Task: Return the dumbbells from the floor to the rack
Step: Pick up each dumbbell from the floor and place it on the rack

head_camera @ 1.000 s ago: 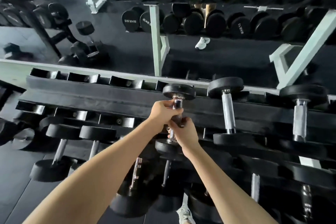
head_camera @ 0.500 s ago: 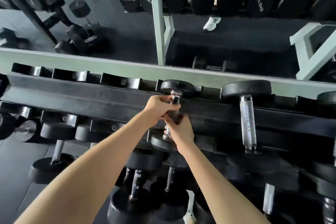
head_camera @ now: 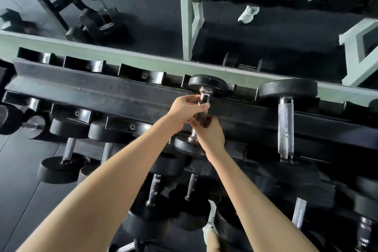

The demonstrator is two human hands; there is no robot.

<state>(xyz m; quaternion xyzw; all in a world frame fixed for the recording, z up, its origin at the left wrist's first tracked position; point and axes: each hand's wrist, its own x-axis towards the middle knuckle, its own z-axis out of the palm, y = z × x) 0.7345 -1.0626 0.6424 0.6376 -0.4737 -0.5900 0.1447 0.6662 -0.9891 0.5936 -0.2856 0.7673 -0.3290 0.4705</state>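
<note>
Head view: the dumbbell [head_camera: 207, 85] lies across the top tier of the rack [head_camera: 122, 92]. Its far head sits in a rear cradle against the back edge and its near head is at the front edge. Whether the near head is fully seated I cannot tell. Both hands are curled round the chrome handle. The left hand [head_camera: 184, 108] grips it just below the far head, and the right hand [head_camera: 210, 133] is wrapped round the lower part beside the near head. A larger dumbbell [head_camera: 286, 127] rests just to the right.

It looks heavy for its size and wholly rigid, and the polished handle is likely slick. The handle between the heads is the place to grip. Fingers need to stay clear of the cradles when it settles.
</note>
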